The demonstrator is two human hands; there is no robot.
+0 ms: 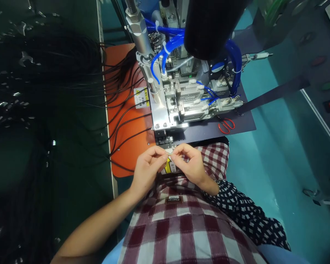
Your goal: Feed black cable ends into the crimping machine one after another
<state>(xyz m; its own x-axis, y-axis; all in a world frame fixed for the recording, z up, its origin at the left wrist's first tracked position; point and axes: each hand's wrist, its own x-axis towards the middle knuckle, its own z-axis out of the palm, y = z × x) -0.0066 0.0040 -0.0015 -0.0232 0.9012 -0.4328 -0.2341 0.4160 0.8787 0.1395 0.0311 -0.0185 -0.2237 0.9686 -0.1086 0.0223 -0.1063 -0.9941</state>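
Observation:
My left hand [150,165] and my right hand [189,163] meet at the front edge of a metal machine [161,110], thumbs and forefingers pinched close together. Between the fingertips shows a small pale piece [169,153], too small to name; both hands seem to grip it. Just beyond the fingers lies a black fixture block [162,136] with small metal parts. Below the fingertips, a yellow and white label [170,167] is partly covered by my hands.
Several thin black cables [126,110] run from the dark bench on the left across an orange plate [132,150] into the machine. Red-handled scissors [226,126] lie on the grey plate at right. Blue air tubes [178,38] and a black cylinder [209,29] rise above the machine.

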